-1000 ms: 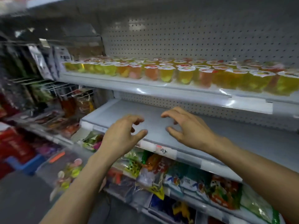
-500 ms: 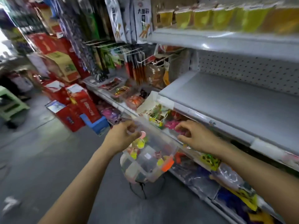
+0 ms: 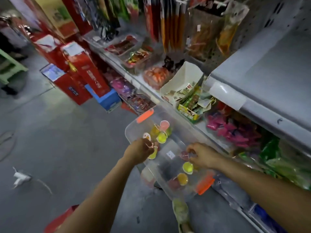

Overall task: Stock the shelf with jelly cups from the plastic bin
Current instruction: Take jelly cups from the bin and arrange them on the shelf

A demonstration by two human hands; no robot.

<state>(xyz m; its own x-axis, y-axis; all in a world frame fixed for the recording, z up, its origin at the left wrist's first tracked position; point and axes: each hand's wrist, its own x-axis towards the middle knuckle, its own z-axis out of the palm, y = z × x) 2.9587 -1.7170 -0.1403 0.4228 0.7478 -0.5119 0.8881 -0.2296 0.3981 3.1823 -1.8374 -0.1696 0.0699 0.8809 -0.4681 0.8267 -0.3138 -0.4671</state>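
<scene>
Reached further into the plastic bin (image 3: 133, 126) now. Gripping a yellow jelly cup (image 3: 152, 155) with the left hand (image 3: 140, 151), pinching a red jelly cup (image 3: 184, 154) with the right hand (image 3: 202, 157), just below the bare shelf (image 3: 269, 73).

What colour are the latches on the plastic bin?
Orange. Both latches on the clear bin show best in the head view.

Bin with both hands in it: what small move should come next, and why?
Likely lift both cups out toward the shelf: the left hand grips a yellow cup, the right hand pinches a red cup, both inside the bin.
</scene>
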